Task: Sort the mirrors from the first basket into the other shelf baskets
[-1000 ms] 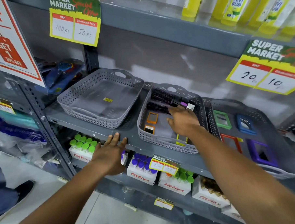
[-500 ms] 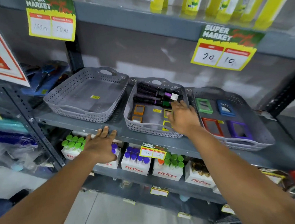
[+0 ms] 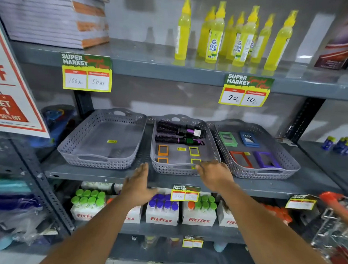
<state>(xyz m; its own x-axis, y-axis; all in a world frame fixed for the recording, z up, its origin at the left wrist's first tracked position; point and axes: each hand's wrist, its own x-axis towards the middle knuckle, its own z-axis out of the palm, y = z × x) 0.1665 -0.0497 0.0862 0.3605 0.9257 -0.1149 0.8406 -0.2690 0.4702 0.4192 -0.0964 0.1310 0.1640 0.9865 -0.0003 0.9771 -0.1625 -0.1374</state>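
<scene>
The left hand [image 3: 137, 187] is raised in front of the shelf edge [image 3: 99, 176], just left of the middle basket [image 3: 184, 170]. Its fingers are straight and held together, the palm turned inward, and it holds nothing; whether it touches the shelf cannot be told. The right hand [image 3: 214, 174] is at the front right corner of the middle basket, fingers loosely spread and curled over the rim beside the lower yellow mirror [image 3: 195, 162]. It appears empty, though whether the fingertips touch that mirror is unclear.

Three grey perforated baskets stand side by side on the shelf. The left basket [image 3: 72, 153], left of the middle basket, holds only a small yellow sticker [image 3: 111, 141] on its floor.

The middle basket has round hairbrushes [image 3: 179, 133] lying across its back. In front of them lie four small framed mirrors: two orange mirrors [image 3: 163, 149] on the left side, one behind the other, and an upper yellow mirror [image 3: 194, 151] behind the lower one on the right. A yellow sticker sits between the two columns.

The right basket [image 3: 287, 166], touching the middle basket's right side, holds four larger mirrors: a green mirror [image 3: 228, 138] and a blue mirror [image 3: 249, 138] at the back, a red mirror [image 3: 241, 159] and a purple mirror [image 3: 266, 160] at the front.
</scene>
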